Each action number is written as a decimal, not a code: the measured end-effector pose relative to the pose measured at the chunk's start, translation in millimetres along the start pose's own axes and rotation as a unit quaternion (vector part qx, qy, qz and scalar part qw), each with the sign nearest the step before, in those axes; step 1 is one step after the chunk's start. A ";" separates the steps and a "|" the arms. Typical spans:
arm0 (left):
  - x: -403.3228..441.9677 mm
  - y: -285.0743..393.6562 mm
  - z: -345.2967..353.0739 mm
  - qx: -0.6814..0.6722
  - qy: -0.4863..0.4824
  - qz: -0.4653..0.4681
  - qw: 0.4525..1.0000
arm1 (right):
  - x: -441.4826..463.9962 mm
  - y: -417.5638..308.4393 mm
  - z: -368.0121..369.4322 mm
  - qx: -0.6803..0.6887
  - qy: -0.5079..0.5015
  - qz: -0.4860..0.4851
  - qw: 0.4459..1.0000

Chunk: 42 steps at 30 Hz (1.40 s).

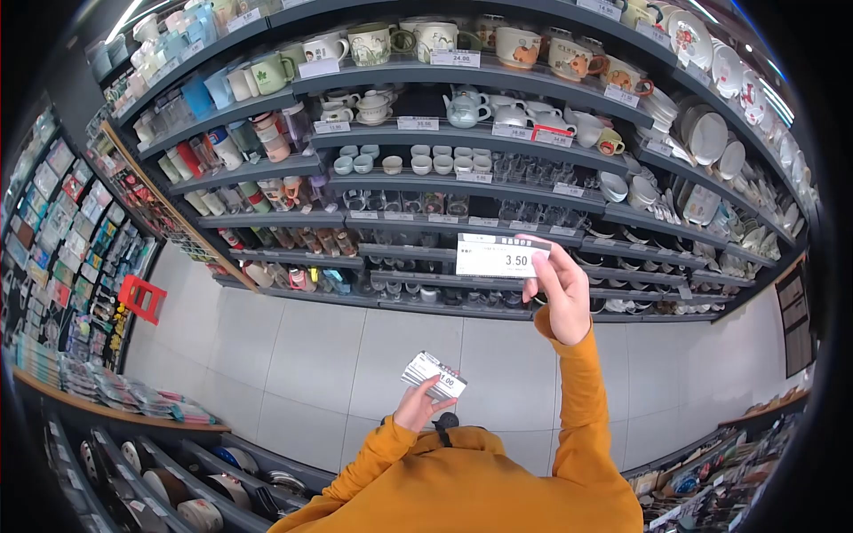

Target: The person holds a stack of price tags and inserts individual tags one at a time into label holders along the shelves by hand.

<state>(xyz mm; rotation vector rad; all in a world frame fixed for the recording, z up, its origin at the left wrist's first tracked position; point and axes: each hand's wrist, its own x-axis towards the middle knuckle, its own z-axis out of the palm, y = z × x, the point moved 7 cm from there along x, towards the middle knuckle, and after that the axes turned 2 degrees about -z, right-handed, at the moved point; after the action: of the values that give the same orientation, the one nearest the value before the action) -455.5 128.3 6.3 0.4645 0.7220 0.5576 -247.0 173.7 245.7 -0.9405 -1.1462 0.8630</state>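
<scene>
My right hand [562,289] is raised in front of the shelves, fingers and thumb closed on the right end of a white price tag [493,257] that reads 3.50. Lower down, near my body, my left hand [421,406] grips a stack of price tags [434,375], the top one ending in 1.00. Behind the raised tag are shelf rows with glass cups [533,213] and small pale bowls [444,163]. A blue teapot [466,108] sits on a shelf above them.
Curved grey shelves [382,222] hold mugs [369,44], plates [708,138] and tumblers. A red step stool [142,299] stands at the left. Pans [164,487] fill a rack at the lower left. Pale floor tiles [311,355] lie between the shelves and my body.
</scene>
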 end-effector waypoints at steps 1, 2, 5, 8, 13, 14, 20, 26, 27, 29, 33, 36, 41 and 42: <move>-3.6 0.8 -1.2 -0.002 0.007 0.001 1.000 | 0.6 -2.6 3.5 -0.001 -0.005 0.000 1.000; -6.2 0.1 -4.3 -0.006 0.011 0.002 1.000 | 1.2 -5.0 7.1 -0.004 -0.005 -0.004 1.000; -12.5 -5.9 -15.8 -0.016 0.024 0.005 1.000 | 1.1 -8.8 14.7 -0.009 -0.008 -0.011 1.000; -15.8 -12.5 -22.0 -0.020 0.029 0.006 0.999 | -1.0 -9.7 16.5 -0.013 -0.014 -0.013 1.000; -17.7 -15.0 -18.6 -0.015 0.021 0.007 1.000 | -5.1 -10.9 15.9 -0.026 -0.014 -0.020 0.999; -17.0 -14.8 -17.7 -0.016 0.020 0.006 1.000 | -5.3 -10.8 15.6 -0.027 -0.014 -0.022 0.999; -13.1 -14.3 -11.1 -0.011 0.017 0.001 1.000 | -5.6 -10.1 11.0 -0.040 -0.006 -0.020 0.999; -7.7 -17.3 -8.5 -0.013 0.023 -0.004 1.000 | -1.0 2.7 0.9 -0.036 -0.007 -0.012 0.999; -6.1 -17.9 -8.2 -0.015 0.024 -0.007 1.000 | 1.9 6.1 -0.3 -0.044 -0.021 -0.013 0.999; -2.5 -18.8 -6.2 -0.017 0.021 -0.011 1.000 | 8.9 15.6 -1.0 -0.059 -0.026 -0.008 0.998; 9.8 -13.3 -5.2 -0.025 0.007 -0.012 1.000 | 27.4 43.1 4.1 -0.181 -0.059 -0.030 0.981; 17.2 -5.2 -9.3 -0.033 0.004 -0.007 0.999 | 50.8 55.2 9.6 -0.232 -0.055 -0.064 0.969; 29.3 19.8 -23.2 -0.036 0.021 0.001 0.999 | 99.1 81.6 25.1 -0.222 -0.056 -0.027 0.973; 31.4 26.7 -25.6 -0.038 0.025 0.003 0.999 | 110.2 88.3 27.8 -0.226 -0.057 -0.050 0.971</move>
<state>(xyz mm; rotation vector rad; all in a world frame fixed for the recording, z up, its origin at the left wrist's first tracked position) -462.9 173.2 -10.7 0.3843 0.7450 0.6022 -259.1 311.6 206.0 -1.2014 -1.5131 0.5883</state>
